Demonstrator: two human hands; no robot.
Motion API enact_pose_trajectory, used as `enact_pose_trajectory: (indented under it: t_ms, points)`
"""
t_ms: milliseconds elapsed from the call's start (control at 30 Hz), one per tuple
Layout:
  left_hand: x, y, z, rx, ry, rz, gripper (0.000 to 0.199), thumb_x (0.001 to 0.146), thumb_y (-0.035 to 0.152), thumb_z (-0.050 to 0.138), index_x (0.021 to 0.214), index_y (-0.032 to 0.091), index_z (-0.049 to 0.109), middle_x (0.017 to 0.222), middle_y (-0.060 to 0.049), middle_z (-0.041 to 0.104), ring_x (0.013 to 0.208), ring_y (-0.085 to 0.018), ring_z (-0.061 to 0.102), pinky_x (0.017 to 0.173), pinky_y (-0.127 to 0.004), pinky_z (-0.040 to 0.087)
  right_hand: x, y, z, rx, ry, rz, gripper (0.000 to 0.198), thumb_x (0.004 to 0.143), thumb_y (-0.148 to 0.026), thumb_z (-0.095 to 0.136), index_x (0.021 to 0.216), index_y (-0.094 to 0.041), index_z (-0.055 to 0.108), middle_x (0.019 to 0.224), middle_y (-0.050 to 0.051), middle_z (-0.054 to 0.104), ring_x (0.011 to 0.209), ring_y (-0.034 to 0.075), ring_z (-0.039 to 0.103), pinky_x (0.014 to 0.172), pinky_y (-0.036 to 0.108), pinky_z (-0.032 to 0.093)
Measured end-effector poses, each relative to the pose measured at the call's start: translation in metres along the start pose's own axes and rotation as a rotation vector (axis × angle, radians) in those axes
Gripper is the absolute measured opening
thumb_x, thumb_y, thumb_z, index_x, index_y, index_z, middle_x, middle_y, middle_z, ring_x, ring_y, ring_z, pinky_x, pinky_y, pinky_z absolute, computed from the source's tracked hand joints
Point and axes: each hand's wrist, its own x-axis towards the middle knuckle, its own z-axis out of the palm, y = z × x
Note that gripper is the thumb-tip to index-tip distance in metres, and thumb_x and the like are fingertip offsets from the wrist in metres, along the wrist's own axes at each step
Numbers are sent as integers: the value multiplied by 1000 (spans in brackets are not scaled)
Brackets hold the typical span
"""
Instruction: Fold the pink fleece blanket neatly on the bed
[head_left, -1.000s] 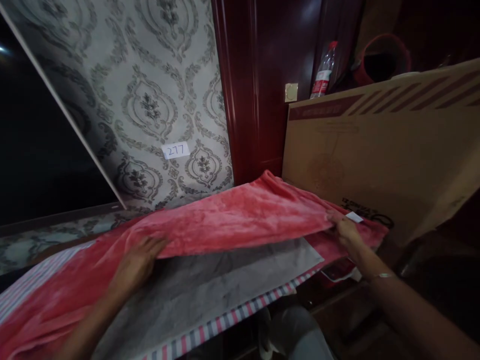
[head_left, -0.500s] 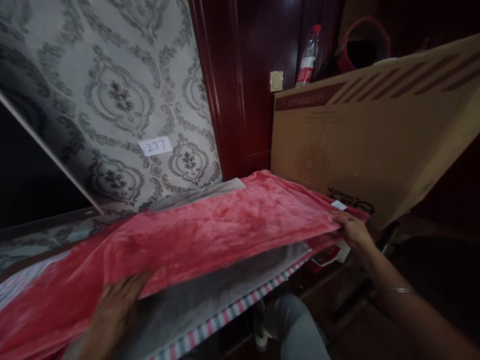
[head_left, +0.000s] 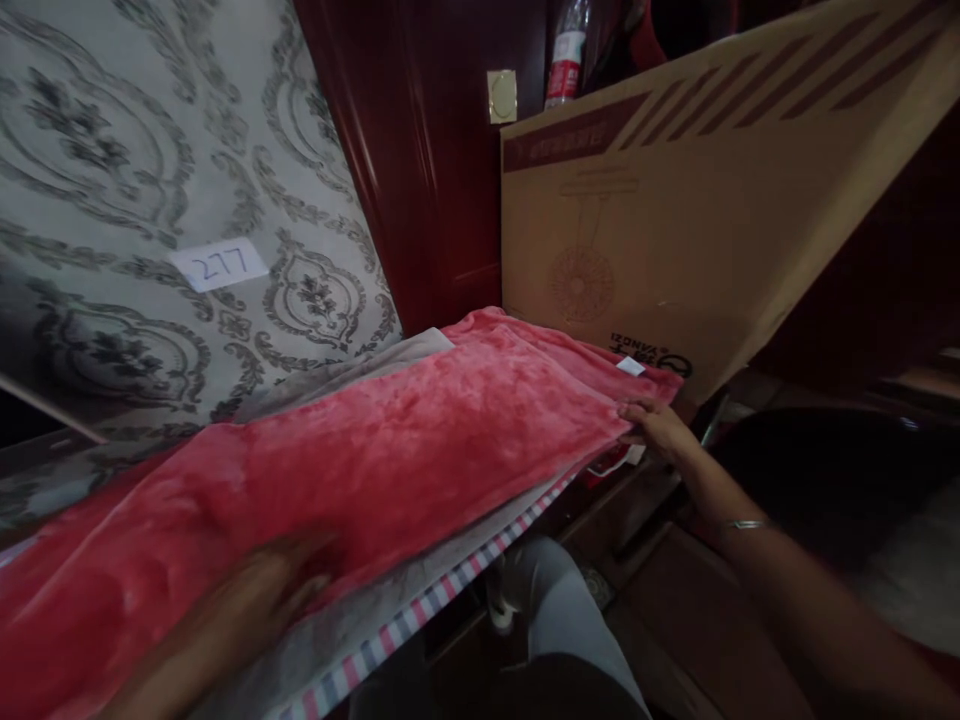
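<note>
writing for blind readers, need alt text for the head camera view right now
A person's right-hand grip holds the corner of a red plush blanket; the blurred left-hand grip is at its near edge. Grey fabric and a striped edge show beneath, and a cardboard box stands beyond, at right.

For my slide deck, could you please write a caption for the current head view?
Left hand over a red blanket, right hand holding its corner, beside a box.
</note>
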Motion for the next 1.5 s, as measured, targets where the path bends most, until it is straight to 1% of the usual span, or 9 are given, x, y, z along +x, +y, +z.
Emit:
enact_pose_trajectory:
  t_ms: [133, 267, 400, 533, 733, 967, 1200, 1400, 1500]
  points:
    - [60, 35, 13, -161, -170, 200, 39, 91, 43, 54, 123, 31, 72, 132, -5, 70, 119, -27, 67, 106, -42, 53, 4, 2, -7, -337, 121, -163, 29, 71, -21, 74, 99, -18, 68, 71, 0, 63, 62, 17, 63, 60, 31, 59]
    - [127, 62, 32, -159, -233, 253, 49, 94, 40, 49, 138, 23, 62, 149, -11, 57, 137, -27, 54, 116, -46, 43, -1, -6, 1, -814, 186, -505, 32, 79, -17, 61, 109, -17, 73, 103, 11, 72, 104, 29, 67, 97, 44, 53]
    - [176, 100, 54, -150, -267, 284, 62, 100, 48, 39, 155, 20, 41, 163, -11, 36, 151, -25, 33, 123, -46, 30, -7, -14, 39, -1004, -104, -839, 42, 90, -26, 53, 128, -15, 67, 130, 14, 66, 124, 29, 58, 112, 44, 42]
    - [210, 117, 79, -33, -316, 251, 63, 102, 50, 36, 158, 24, 34, 168, -12, 24, 155, -30, 22, 124, -57, 19, 9, -15, 87, -1183, -377, -849, 57, 98, -43, 47, 149, -19, 51, 155, 14, 47, 143, 31, 41, 119, 51, 33]
    - [248, 72, 102, 155, -228, -60, 59, 104, 47, 26, 159, 26, 33, 167, -13, 27, 155, -34, 19, 119, -68, 16, 64, -15, 120, -1353, -466, -686, 62, 102, -52, 38, 160, -29, 32, 168, 7, 20, 155, 33, 15, 120, 65, 19]
    - [271, 41, 108, 238, -121, -200, 59, 104, 46, 26, 156, 22, 38, 164, -17, 34, 152, -38, 26, 114, -70, 24, 98, -19, 125, -1310, -428, -646, 62, 101, -54, 40, 159, -30, 35, 168, 5, 23, 154, 36, 18, 120, 66, 19]
    - [293, 9, 97, 207, 19, -246, 51, 102, 37, 30, 139, 9, 53, 144, -24, 56, 135, -34, 50, 112, -57, 35, 125, -34, 144, -1000, -249, -633, 59, 92, -24, 56, 149, -14, 50, 152, 14, 50, 140, 26, 48, 119, 39, 35]
    - [318, -45, 81, 80, -80, -252, 44, 98, 34, 36, 122, 16, 69, 125, -15, 71, 117, -29, 64, 101, -42, 47, 163, -56, 184, -921, -128, -545, 46, 91, -15, 51, 135, -12, 64, 130, 12, 69, 115, 22, 67, 99, 28, 50]
    - [320, -72, 81, 8, 4, -217, 40, 95, 35, 41, 112, 19, 73, 114, -10, 74, 108, -24, 67, 96, -33, 50, 182, -63, 203, -891, -97, -484, 37, 91, -18, 55, 124, -13, 70, 114, 10, 75, 99, 19, 71, 83, 23, 52]
